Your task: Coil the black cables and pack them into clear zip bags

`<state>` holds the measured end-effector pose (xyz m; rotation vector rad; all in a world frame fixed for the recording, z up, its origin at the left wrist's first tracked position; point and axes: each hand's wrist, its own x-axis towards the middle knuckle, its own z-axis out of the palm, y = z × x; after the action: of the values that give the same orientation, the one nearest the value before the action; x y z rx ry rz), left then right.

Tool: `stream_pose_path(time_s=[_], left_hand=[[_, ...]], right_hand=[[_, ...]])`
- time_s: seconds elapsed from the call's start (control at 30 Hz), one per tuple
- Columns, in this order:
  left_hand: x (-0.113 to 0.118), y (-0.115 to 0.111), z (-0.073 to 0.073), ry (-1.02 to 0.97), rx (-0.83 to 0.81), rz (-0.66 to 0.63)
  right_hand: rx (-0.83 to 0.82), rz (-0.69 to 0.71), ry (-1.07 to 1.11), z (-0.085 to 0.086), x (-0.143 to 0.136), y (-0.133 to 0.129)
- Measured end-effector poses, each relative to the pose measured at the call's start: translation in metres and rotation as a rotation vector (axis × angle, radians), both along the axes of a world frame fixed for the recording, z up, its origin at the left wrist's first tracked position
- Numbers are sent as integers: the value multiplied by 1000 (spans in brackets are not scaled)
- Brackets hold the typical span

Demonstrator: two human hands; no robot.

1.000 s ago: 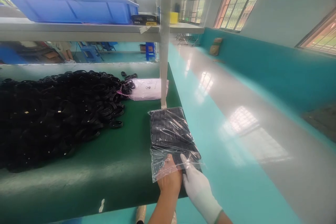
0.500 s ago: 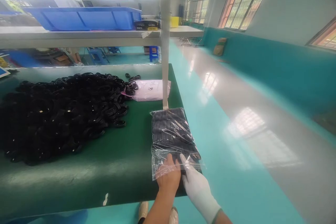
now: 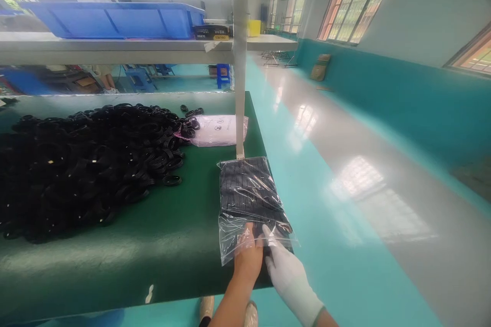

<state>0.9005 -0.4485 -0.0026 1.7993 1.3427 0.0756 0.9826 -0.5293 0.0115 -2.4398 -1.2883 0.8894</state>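
A clear plastic bag packed with black rings lies on the green table near its right front corner. My bare left hand grips the bag's near open end, fingers partly under the plastic. My right hand, in a white glove, pinches the same near edge beside it. A large heap of loose black rubber rings covers the table's left half.
A pink-white bag lies at the back by a grey shelf post. A blue bin and a black box sit on the upper shelf. Teal floor runs along the right. My shoes show below.
The view shifted slightly. My hands stay on the bag's near end; the left hand's fingers have slid a little further under the plastic.
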Motion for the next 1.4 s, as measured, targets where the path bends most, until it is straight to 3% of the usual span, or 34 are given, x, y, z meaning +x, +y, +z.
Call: stream_pose_path(time_s=[0.17, 0.4, 0.63, 0.97, 1.23, 1.4], left_hand=[[4, 3, 2, -26, -55, -45], [16, 1, -5, -108, -35, 74], [15, 16, -13, -113, -42, 31], [17, 24, -9, -82, -26, 2], [18, 24, -1, -52, -34, 9], [19, 27, 4, -37, -16, 8]], right_hand=[[7, -49, 30, -2, 1, -2], [65, -76, 70, -10, 2, -5], [348, -267, 17, -20, 6, -19], [273, -227, 68, -10, 16, -10], [290, -478, 147, -20, 1, -18], [176, -368, 186, -8, 8, -11]])
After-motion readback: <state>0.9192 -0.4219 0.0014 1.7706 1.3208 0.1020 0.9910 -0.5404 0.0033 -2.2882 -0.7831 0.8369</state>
